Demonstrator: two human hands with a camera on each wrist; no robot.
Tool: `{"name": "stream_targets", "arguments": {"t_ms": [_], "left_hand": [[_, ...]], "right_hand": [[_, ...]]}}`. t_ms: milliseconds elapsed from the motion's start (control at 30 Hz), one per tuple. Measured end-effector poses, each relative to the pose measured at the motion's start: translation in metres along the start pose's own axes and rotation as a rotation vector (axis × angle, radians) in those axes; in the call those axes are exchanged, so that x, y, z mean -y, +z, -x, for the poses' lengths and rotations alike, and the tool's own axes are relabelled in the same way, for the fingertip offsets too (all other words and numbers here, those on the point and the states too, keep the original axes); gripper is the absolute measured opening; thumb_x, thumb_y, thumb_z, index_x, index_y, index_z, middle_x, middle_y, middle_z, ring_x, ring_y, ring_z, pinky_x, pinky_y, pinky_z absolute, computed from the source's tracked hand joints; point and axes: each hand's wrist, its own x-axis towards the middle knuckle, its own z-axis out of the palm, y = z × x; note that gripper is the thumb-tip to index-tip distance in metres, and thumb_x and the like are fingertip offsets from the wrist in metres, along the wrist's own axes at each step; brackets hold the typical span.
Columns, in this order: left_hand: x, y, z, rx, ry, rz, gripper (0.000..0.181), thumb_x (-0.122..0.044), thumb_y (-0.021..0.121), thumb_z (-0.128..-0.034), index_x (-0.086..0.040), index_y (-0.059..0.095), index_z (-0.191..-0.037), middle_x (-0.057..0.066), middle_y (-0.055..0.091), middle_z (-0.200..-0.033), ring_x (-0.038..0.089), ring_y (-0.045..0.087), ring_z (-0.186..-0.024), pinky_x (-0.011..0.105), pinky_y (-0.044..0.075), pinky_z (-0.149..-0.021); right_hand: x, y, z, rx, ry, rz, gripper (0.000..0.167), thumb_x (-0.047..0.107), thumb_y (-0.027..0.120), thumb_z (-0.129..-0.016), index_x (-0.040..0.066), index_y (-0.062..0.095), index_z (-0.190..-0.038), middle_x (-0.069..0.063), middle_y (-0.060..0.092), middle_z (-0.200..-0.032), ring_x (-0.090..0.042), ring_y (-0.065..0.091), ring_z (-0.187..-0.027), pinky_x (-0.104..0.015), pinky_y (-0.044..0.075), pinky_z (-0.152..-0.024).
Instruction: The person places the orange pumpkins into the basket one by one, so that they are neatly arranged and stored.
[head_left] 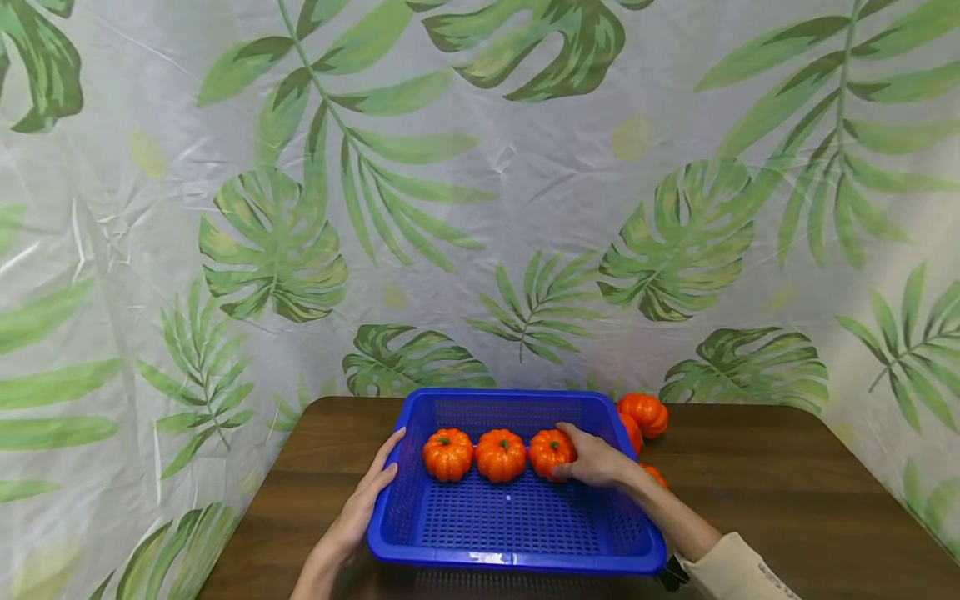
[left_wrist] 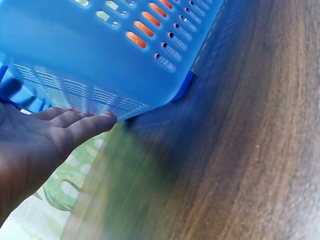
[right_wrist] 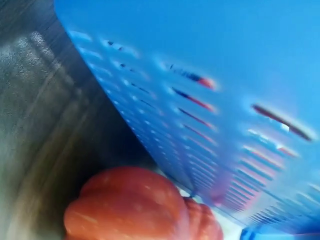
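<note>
The rightmost pumpkin (head_left: 547, 451) in the basket, just right of centre in the lower head view, is gripped by the thumb and fingers of the right hand (head_left: 600, 461). Nearly straight fingers of the left hand (head_left: 354, 510) are pressed against the left side of the blue basket (head_left: 517, 561). Two more pumpkins (head_left: 447, 455) are lined up to the left inside it. Others (head_left: 643, 415) are placed outside, beside its right wall, on the wooden table (head_left: 787, 500). The upper frame is filled by a leaf-printed cloth (head_left: 525, 208).
</note>
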Motion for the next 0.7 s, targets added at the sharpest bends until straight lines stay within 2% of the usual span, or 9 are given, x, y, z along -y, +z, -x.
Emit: {"name": "stream_targets", "arguments": {"t_ms": [100, 167, 267, 367, 467, 533, 600, 700], "left_hand": [[-0.001, 0.0, 0.001, -0.003, 0.004, 0.001, 0.059, -0.035, 0.025, -0.1148, -0.023, 0.0, -0.167, 0.019, 0.005, -0.172, 0.038, 0.046, -0.137, 0.044, 0.048, -0.104], [-0.001, 0.0, 0.001, -0.001, 0.005, 0.001, 0.059, -0.034, 0.025, -0.1148, -0.023, 0.0, -0.167, 0.019, 0.005, -0.172, 0.037, 0.046, -0.136, 0.043, 0.048, -0.104], [-0.001, 0.0, 0.001, 0.003, 0.003, 0.0, 0.059, -0.035, 0.025, -0.115, -0.023, 0.0, -0.167, 0.019, 0.005, -0.172, 0.036, 0.046, -0.137, 0.042, 0.048, -0.104], [-0.001, 0.0, -0.001, 0.011, 0.001, 0.0, 0.059, -0.035, 0.025, -0.115, -0.024, 0.0, -0.167, 0.019, 0.005, -0.172, 0.036, 0.046, -0.137, 0.041, 0.048, -0.104], [-0.001, 0.001, -0.001, 0.018, 0.003, -0.004, 0.059, -0.034, 0.025, -0.115, -0.023, -0.001, -0.167, 0.019, 0.005, -0.172, 0.036, 0.046, -0.137, 0.041, 0.048, -0.104], [-0.001, 0.001, -0.001, 0.022, 0.009, -0.011, 0.06, -0.034, 0.025, -0.115, -0.022, -0.002, -0.167, 0.02, 0.004, -0.172, 0.036, 0.046, -0.137, 0.04, 0.048, -0.104], [-0.001, 0.0, -0.001, 0.018, 0.007, -0.01, 0.059, -0.033, 0.024, -0.115, -0.022, -0.002, -0.167, 0.019, 0.004, -0.172, 0.035, 0.046, -0.137, 0.04, 0.048, -0.104], [-0.001, 0.0, -0.001, 0.012, 0.003, -0.005, 0.059, -0.033, 0.024, -0.115, -0.023, -0.001, -0.167, 0.017, 0.004, -0.172, 0.036, 0.045, -0.137, 0.041, 0.048, -0.104]], "right_hand": [[0.005, -0.006, 0.004, -0.008, -0.02, 0.06, 0.08, 0.023, 0.08, -0.089, -0.013, 0.04, -0.148, -0.038, 0.053, -0.142, -0.053, 0.051, -0.133, -0.062, 0.041, -0.11], [0.008, -0.015, 0.01, -0.017, -0.039, 0.043, 0.08, 0.027, 0.077, -0.092, -0.013, 0.038, -0.15, -0.039, 0.051, -0.144, -0.053, 0.05, -0.135, -0.062, 0.041, -0.11], [0.007, -0.032, 0.024, -0.052, -0.093, -0.056, 0.073, 0.029, 0.068, -0.1, -0.009, 0.035, -0.154, -0.037, 0.046, -0.15, -0.053, 0.046, -0.139, -0.064, 0.04, -0.111], [-0.006, -0.051, 0.041, -0.122, -0.178, -0.143, 0.061, 0.026, 0.059, -0.106, -0.003, 0.036, -0.155, -0.034, 0.046, -0.151, -0.053, 0.046, -0.139, -0.064, 0.041, -0.11], [-0.024, -0.067, 0.059, -0.192, -0.221, -0.147, 0.055, 0.023, 0.055, -0.108, 0.002, 0.038, -0.156, -0.031, 0.048, -0.151, -0.052, 0.05, -0.136, -0.059, 0.047, -0.105], [-0.036, -0.073, 0.069, -0.226, -0.222, -0.133, 0.054, 0.021, 0.056, -0.108, 0.004, 0.039, -0.156, -0.029, 0.051, -0.15, -0.049, 0.052, -0.135, -0.049, 0.052, -0.102], [-0.05, -0.076, 0.079, -0.239, -0.202, -0.115, 0.055, 0.022, 0.058, -0.107, 0.006, 0.04, -0.155, -0.028, 0.053, -0.149, -0.042, 0.057, -0.132, -0.037, 0.055, -0.096], [-0.07, -0.073, 0.091, -0.252, -0.191, -0.088, 0.057, 0.023, 0.064, -0.104, 0.005, 0.043, -0.154, -0.026, 0.056, -0.147, -0.038, 0.059, -0.129, -0.029, 0.054, -0.093]]}}
